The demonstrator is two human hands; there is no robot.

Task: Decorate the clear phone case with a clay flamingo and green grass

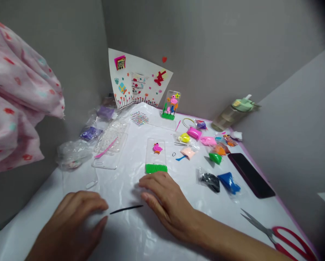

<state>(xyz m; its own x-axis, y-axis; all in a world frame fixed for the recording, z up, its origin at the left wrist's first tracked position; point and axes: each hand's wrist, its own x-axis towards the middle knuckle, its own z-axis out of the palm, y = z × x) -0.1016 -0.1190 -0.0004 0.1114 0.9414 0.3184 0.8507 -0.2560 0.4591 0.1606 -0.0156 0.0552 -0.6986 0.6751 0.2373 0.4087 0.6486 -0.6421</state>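
My left hand (75,221) rests palm down at the near left of the white table (129,239). Its fingers are loosely bent and the thumb stands apart from them. A thin black clay strand (126,209) lies on the table, its left end just off my left thumb tip. My right hand (165,203) lies flat with fingers stretched out, and its thumb is beside the strand's right end. Just beyond the right fingertips lies a clear phone case (155,156) with a green clay strip (156,168) and a pink flamingo (157,148).
Bags of coloured clay (205,145) lie at right, with black (210,181) and blue (229,182) ones nearer. A dark phone (250,174) and red-handled scissors (282,235) are at far right. Clear cases (110,145) sit left. A decorated case (171,105), paper sheet (136,81) and bottle (233,112) stand behind. Pink cloth (15,98) hangs at left.
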